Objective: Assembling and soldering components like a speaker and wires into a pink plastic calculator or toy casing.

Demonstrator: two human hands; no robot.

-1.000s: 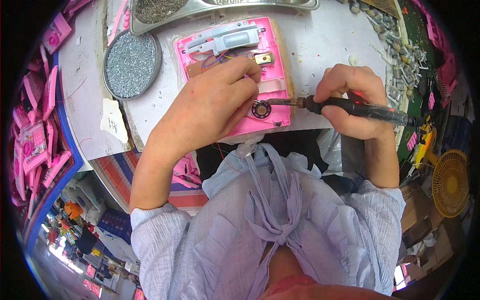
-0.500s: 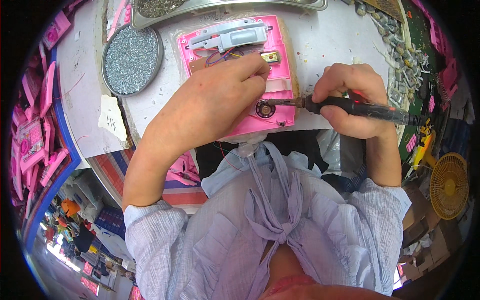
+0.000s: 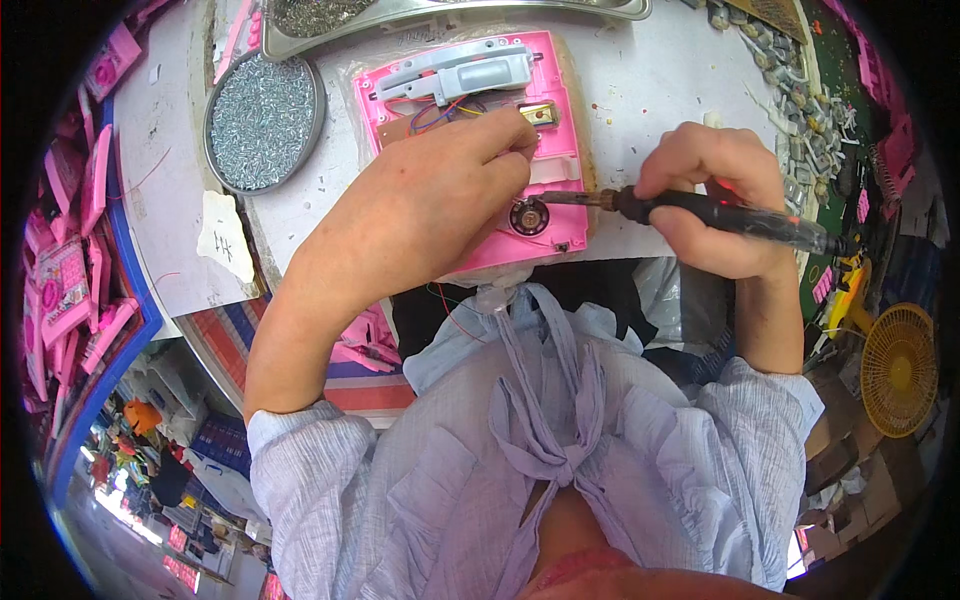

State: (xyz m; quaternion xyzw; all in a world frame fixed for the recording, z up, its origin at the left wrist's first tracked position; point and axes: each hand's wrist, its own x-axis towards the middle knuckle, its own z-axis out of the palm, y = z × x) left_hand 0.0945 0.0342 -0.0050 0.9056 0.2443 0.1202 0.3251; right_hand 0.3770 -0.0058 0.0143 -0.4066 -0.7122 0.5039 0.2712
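A pink plastic casing [image 3: 562, 160] lies on the worktable in front of me. It holds a grey plastic part [image 3: 480, 76], coloured wires, a small metal-framed piece [image 3: 540, 115] and a round black speaker [image 3: 529, 216]. My left hand [image 3: 440, 190] reaches over the casing from the left, fingertips pinched together beside the speaker. Whatever is between them is hidden behind the hand. My right hand [image 3: 715, 195] grips a soldering iron [image 3: 730, 218] by its black handle. The iron points left, its tip at the speaker's upper edge.
Left of the casing stands a round tray [image 3: 318, 125] full of small screws. A metal tray [image 3: 460, 14] with small parts spans the far edge. Small motor-like parts [image 3: 800, 150] lie at the right. Pink casings [image 3: 65, 280] are heaped far left; a yellow fan [image 3: 900, 370] stands right.
My right hand and the soldering iron have shifted slightly right, and the tip sits a little farther up at the speaker's edge. My left hand has hardly moved.
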